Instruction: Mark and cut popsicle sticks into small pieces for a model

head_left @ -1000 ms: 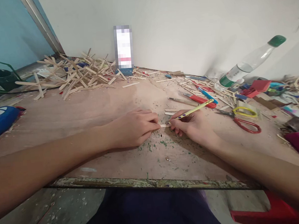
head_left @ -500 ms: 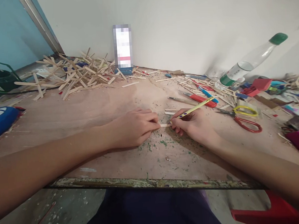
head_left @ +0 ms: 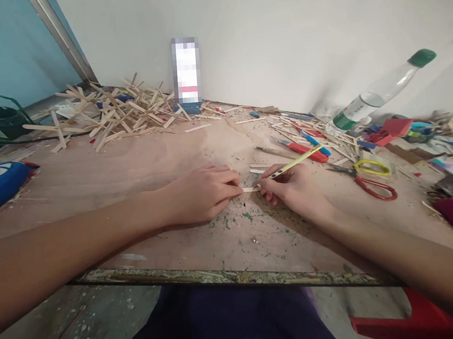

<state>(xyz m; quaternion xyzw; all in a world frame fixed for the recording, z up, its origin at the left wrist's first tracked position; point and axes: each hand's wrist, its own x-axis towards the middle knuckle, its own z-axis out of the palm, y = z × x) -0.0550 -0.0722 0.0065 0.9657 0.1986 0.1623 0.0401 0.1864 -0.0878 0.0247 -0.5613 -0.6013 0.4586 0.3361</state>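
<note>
**You hold a small stick and a pencil, one in each hand**

Your left hand lies low over the table, with its fingers bent and nearly closed. The thumb and finger pinch one end of a thin wooden stick. The stick is right in the middle, in the little gap between your two hands — only a short bit of it shows.

Your right hand is curled up too, with its fingers closed around a yellow pencil that has dark dots on it. The pencil leans up and to the right. Its tip is down at the stick, but it is too small to tell if the two touch.

Just behind your right hand are two more flat sticks. Past them lie a red cutter and a blue tool. To the right you have scissors with one yellow loop and one red loop. Little green bits are spread on the wood in front of your hands.

At the back left is a big messy pile of sticks — some are crossed. A bottle with a green cap leans at the back right.
</note>
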